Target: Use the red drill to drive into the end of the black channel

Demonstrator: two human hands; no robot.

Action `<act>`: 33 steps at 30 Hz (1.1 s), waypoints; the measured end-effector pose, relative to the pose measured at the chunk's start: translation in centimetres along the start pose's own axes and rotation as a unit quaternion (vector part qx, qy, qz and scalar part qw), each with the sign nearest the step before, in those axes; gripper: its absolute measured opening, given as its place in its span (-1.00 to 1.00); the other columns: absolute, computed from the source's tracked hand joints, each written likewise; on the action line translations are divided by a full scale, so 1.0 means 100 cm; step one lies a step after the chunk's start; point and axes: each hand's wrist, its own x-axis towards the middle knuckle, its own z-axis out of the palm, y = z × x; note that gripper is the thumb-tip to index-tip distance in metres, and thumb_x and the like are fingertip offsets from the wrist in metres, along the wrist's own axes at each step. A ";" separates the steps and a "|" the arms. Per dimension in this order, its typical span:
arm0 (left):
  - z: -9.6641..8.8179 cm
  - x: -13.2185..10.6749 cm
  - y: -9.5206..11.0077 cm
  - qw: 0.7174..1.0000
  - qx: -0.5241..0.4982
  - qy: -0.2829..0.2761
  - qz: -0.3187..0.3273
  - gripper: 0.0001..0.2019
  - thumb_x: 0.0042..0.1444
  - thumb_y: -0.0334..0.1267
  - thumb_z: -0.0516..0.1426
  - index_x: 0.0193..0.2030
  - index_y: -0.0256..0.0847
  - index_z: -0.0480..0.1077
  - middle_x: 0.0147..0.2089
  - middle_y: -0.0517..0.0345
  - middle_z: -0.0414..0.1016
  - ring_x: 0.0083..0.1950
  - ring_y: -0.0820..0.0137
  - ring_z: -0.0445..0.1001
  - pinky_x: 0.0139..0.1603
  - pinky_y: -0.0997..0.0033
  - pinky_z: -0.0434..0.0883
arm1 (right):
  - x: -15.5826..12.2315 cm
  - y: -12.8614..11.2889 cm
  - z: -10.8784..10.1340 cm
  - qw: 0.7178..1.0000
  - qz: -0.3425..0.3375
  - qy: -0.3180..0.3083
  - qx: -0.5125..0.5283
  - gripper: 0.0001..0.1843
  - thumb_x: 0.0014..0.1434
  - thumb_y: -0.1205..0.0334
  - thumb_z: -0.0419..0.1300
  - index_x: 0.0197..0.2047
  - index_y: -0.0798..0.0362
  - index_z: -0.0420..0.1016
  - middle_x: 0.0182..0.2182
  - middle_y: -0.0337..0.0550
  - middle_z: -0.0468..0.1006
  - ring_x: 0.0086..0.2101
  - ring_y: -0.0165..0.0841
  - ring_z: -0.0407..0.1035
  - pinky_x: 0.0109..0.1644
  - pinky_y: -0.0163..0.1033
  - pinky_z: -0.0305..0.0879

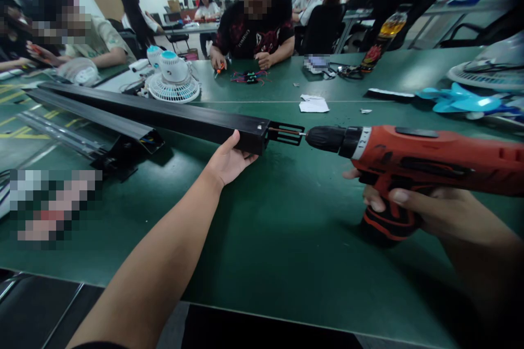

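Observation:
My left hand (229, 162) grips the near end of a long black metal rail (164, 114) that lies across the green table (262, 251). My right hand (413, 204) is wrapped round the handle of a red and black cordless drill (413, 155). The drill points left, level with the rail. Its bit tip (302, 133) touches a small black bracket (286, 134) that sticks out of the rail's end.
A second black rail (94, 117) with wires at its end lies to the left. Small white fans (173, 80), paper scraps (313, 104), a bottle (382, 38) and blue fan blades (460, 101) sit farther back. A person sits opposite with hands on small wired parts (249, 77).

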 end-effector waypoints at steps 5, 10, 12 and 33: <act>0.002 -0.001 0.000 1.000 -0.006 0.010 0.005 -0.41 0.26 0.28 0.64 0.22 -0.04 0.73 0.23 -0.09 0.86 0.46 -0.10 0.73 0.45 -0.02 0.59 | 0.000 0.001 0.002 1.000 0.003 0.011 0.001 -0.56 -0.07 -0.05 0.29 -0.17 0.04 0.61 -0.66 -0.16 0.48 -0.62 -0.26 0.34 -0.64 -0.18 0.29; 0.004 -0.001 0.000 1.000 -0.005 0.019 0.007 -0.42 0.27 0.25 0.63 0.22 -0.03 0.73 0.23 -0.11 0.85 0.52 -0.15 0.70 0.49 -0.06 0.57 | 0.000 0.004 0.001 1.000 0.001 0.011 0.003 -0.59 -0.05 0.00 0.28 -0.16 0.05 0.60 -0.63 -0.16 0.48 -0.60 -0.25 0.34 -0.60 -0.15 0.32; 0.003 -0.001 0.000 1.000 -0.006 0.015 0.005 -0.40 0.26 0.28 0.62 0.23 -0.02 0.72 0.24 -0.11 0.85 0.53 -0.14 0.70 0.50 -0.06 0.57 | -0.001 0.005 -0.001 1.000 0.004 0.007 0.007 -0.60 -0.04 0.02 0.29 -0.15 0.04 0.58 -0.62 -0.15 0.48 -0.59 -0.24 0.34 -0.58 -0.14 0.33; -0.002 0.000 0.003 1.000 -0.009 -0.015 -0.003 -0.41 0.29 0.26 0.63 0.25 -0.06 0.73 0.26 -0.08 0.86 0.42 -0.05 0.76 0.46 0.00 0.61 | -0.004 -0.003 0.007 0.993 0.017 0.030 0.111 -0.54 -0.13 -0.05 0.32 -0.19 0.04 0.61 -0.44 0.03 0.54 -0.62 -0.28 0.32 -0.78 -0.24 0.22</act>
